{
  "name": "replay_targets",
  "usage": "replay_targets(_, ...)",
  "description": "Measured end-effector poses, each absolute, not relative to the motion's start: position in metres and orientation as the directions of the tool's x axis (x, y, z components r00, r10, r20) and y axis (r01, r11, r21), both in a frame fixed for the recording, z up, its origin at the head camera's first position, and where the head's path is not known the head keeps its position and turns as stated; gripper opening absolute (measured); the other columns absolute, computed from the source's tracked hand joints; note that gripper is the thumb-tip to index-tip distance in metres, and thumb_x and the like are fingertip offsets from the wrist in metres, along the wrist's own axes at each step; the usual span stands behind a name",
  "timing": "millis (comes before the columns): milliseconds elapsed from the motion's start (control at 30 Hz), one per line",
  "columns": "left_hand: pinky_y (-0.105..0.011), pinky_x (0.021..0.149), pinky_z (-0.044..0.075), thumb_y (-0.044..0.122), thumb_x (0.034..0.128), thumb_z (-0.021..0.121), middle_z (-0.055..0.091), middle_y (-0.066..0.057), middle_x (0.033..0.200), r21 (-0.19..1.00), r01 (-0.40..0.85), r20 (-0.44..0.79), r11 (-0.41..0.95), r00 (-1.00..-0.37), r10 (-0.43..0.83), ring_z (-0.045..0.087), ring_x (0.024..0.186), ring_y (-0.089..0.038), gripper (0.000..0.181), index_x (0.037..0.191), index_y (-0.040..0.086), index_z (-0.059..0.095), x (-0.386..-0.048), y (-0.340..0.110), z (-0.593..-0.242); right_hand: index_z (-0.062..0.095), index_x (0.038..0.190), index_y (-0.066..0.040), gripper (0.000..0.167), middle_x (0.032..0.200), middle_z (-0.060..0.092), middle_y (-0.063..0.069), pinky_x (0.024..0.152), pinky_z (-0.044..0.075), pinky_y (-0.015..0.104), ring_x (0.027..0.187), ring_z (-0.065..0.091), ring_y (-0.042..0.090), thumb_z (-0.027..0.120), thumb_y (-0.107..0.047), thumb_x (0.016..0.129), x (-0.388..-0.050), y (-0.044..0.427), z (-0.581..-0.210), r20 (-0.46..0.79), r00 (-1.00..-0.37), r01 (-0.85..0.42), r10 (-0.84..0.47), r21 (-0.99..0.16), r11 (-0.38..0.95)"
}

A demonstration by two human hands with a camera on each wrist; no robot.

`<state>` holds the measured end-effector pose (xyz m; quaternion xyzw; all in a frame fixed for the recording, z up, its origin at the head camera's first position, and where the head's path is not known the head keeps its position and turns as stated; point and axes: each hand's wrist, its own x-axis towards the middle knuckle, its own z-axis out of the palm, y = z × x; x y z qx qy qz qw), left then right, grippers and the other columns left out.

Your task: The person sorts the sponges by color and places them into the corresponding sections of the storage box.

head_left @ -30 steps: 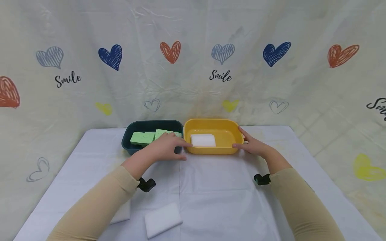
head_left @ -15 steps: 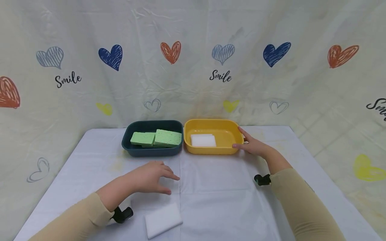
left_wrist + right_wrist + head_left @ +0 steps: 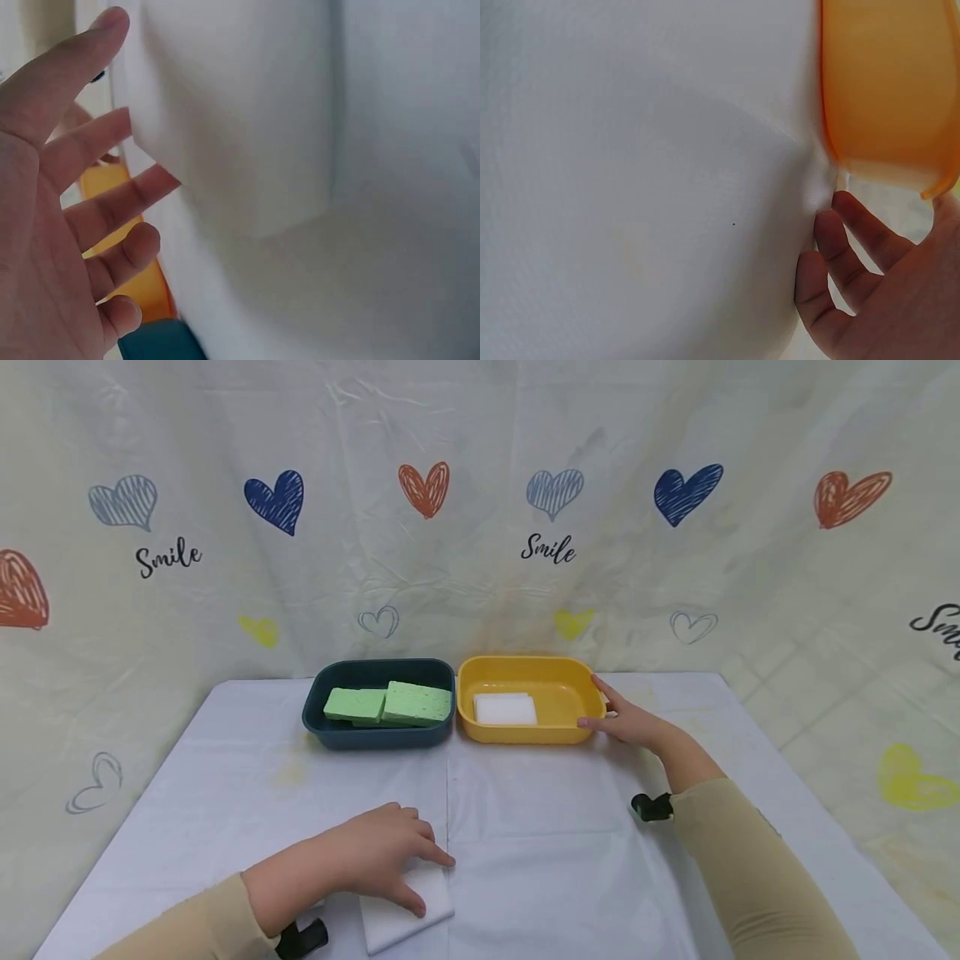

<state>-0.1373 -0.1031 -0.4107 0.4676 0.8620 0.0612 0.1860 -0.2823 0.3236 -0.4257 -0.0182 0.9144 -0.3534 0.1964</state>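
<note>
My left hand point(image 3: 378, 856) is over a white sponge point(image 3: 390, 927) on the near part of the table, fingers spread and thumb low over it. In the left wrist view the fingers point(image 3: 112, 210) of that hand lie beside the sponge's end point(image 3: 240, 112), not closed around it. My right hand point(image 3: 633, 724) holds the right end of a yellow bin point(image 3: 555, 736), thumb over the near rim and index finger by the far corner. Its other fingers point(image 3: 844, 255) rest low by the tablecloth. White sponges point(image 3: 505, 709) lie inside the yellow bin.
A dark teal bin point(image 3: 378, 740) with several green sponges point(image 3: 417, 703) stands against the yellow bin's left side. A white cloth point(image 3: 555, 843) covers the table. Behind hangs a curtain point(image 3: 480, 593) printed with hearts. Another white sponge is mostly hidden beneath the left wrist.
My left hand has come back from above the bins to the near white sponge, lowering over it in the last half second. My right hand stays on the yellow bin.
</note>
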Motion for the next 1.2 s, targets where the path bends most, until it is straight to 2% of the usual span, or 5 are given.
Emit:
replay_targets(233, -0.031, 0.084, 0.044, 0.07, 0.0732, 0.073, 0.058, 0.017, 0.104, 0.202, 0.822, -0.244, 0.533, -0.485, 0.84, 0.052, 0.095, -0.006, 0.066, 0.131, 0.039, 0.063, -0.129, -0.096, -0.414, -0.013, 0.157, -0.037, 0.109, 0.154, 0.022, 0.029, 0.11, 0.025, 0.067, 0.135, 0.03, 0.047, 0.065, -0.063, 0.086, -0.282, 0.325, -0.427, -0.339, -0.926, 0.104, -0.165, -0.65, 0.753)
replay_targets(367, -0.031, 0.084, 0.044, 0.068, 0.0739, 0.074, 0.057, 0.017, 0.103, 0.171, 0.834, -0.242, 0.525, -0.481, 0.843, 0.052, 0.093, -0.006, 0.069, 0.134, 0.039, 0.059, -0.126, -0.091, -0.415, -0.014, 0.157, -0.037, 0.11, 0.155, 0.021, 0.029, 0.11, 0.025, 0.068, 0.135, 0.03, 0.047, 0.065, -0.064, 0.085, -0.283, 0.325, -0.427, -0.337, -0.927, 0.104, -0.164, -0.651, 0.752)
replay_targets(733, -0.038, 0.098, 0.044, 0.051, 0.0833, 0.074, 0.06, 0.012, 0.118, 0.094, 0.801, -0.229, 0.591, -0.56, 0.796, 0.054, 0.109, -0.013, 0.067, 0.143, 0.033, 0.05, -0.136, -0.088, -0.413, -0.014, 0.157, -0.039, 0.112, 0.156, 0.019, 0.028, 0.11, 0.024, 0.068, 0.136, 0.029, 0.047, 0.066, -0.066, 0.083, -0.283, 0.326, -0.428, -0.342, -0.926, 0.111, -0.162, -0.654, 0.748)
replay_targets(900, -0.041, 0.102, 0.043, 0.049, 0.0855, 0.073, 0.06, 0.01, 0.129, 0.07, 0.768, -0.223, 0.636, -0.61, 0.761, 0.053, 0.115, -0.016, 0.069, 0.148, 0.036, 0.045, -0.15, -0.091, -0.415, -0.014, 0.156, -0.039, 0.113, 0.156, 0.019, 0.028, 0.11, 0.024, 0.068, 0.136, 0.029, 0.047, 0.066, -0.068, 0.082, -0.283, 0.326, -0.428, -0.344, -0.925, 0.115, -0.161, -0.658, 0.744)
replay_targets(1200, -0.043, 0.099, 0.042, 0.056, 0.0786, 0.078, 0.059, 0.009, 0.131, 0.084, 0.735, -0.18, 0.673, -0.653, 0.736, 0.051, 0.116, -0.017, 0.075, 0.145, 0.037, 0.049, -0.154, -0.116, -0.418, -0.014, 0.157, -0.039, 0.113, 0.159, 0.016, 0.026, 0.111, 0.025, 0.067, 0.137, 0.027, 0.047, 0.067, -0.068, 0.082, -0.284, 0.325, -0.428, -0.349, -0.923, 0.12, -0.163, -0.663, 0.739)
